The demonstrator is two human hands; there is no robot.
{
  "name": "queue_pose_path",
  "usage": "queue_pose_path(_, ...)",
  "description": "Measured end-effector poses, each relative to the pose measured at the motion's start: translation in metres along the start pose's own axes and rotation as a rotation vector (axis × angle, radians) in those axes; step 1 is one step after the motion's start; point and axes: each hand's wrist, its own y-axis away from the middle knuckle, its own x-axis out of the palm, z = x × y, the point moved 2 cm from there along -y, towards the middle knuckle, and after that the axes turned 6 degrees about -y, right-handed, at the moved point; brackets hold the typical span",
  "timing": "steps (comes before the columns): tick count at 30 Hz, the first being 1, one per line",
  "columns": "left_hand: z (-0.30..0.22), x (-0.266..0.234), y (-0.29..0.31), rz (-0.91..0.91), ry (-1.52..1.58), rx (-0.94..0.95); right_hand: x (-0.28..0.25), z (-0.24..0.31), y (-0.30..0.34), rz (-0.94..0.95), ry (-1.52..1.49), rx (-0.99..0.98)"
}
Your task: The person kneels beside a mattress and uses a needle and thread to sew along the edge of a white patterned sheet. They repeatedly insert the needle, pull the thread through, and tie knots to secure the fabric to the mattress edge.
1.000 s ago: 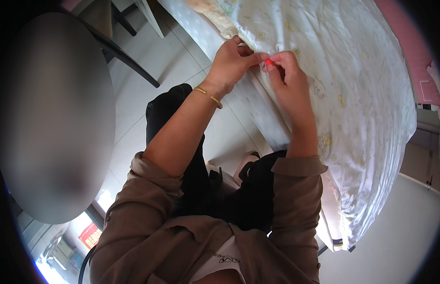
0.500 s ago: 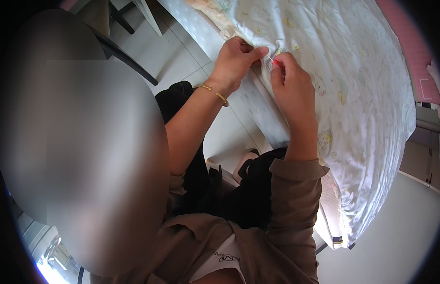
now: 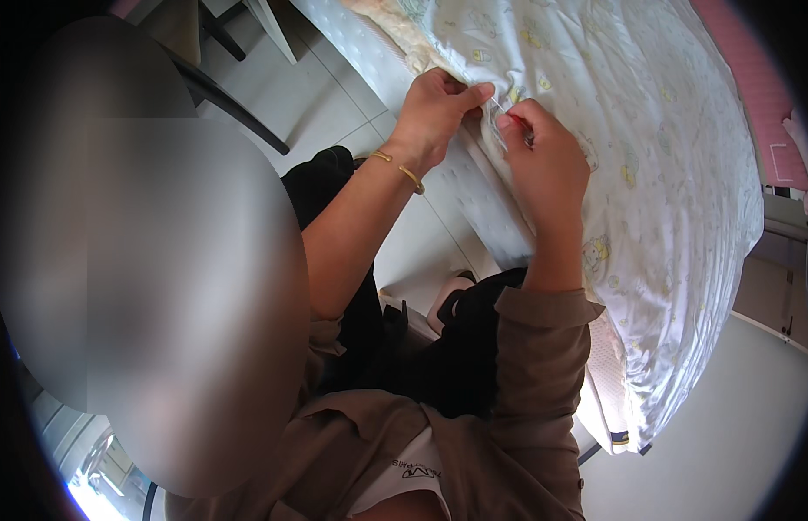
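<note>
A white quilt [image 3: 652,165] with small yellow and green cartoon prints lies over the bed, its edge bunched between my hands. My left hand [image 3: 432,117], a gold open bangle at its wrist, pinches that edge between thumb and fingers. Close on its right, my right hand [image 3: 550,165] is closed in a pinch on a small thin red-handled tool [image 3: 516,119]. A fine pale shaft or thread runs from the red part toward the left thumb; its exact kind is too small to tell. The fingertips of both hands are apart.
Below the quilt shows the white side of a mattress [image 3: 486,195], with fluffy cream bedding [image 3: 400,39] at the far edge. Chair legs [image 3: 239,100] stand on the tiled floor [image 3: 343,87] at the far left. A large blurred grey shape [image 3: 187,286] covers the left side.
My right hand has turned and shifted slightly right and nearer, so more of the red handle shows. My left hand keeps its pinch on the quilt edge, almost unmoved.
</note>
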Motion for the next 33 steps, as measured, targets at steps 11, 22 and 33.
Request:
queue_pose_path(11, -0.015, -0.007, 0.018, -0.225, -0.13, 0.261, -0.001, -0.022, -0.004, 0.012, -0.66, 0.062)
queue_pose_path(22, -0.015, 0.012, 0.04, 0.21, 0.0, 0.269, 0.008, 0.001, 0.003, 0.28, -1.208, 0.209)
queue_pose_path(33, -0.002, 0.014, 0.03, 0.02, 0.156, 0.148, 0.017, 0.004, 0.001, 0.205, -1.192, 0.437)
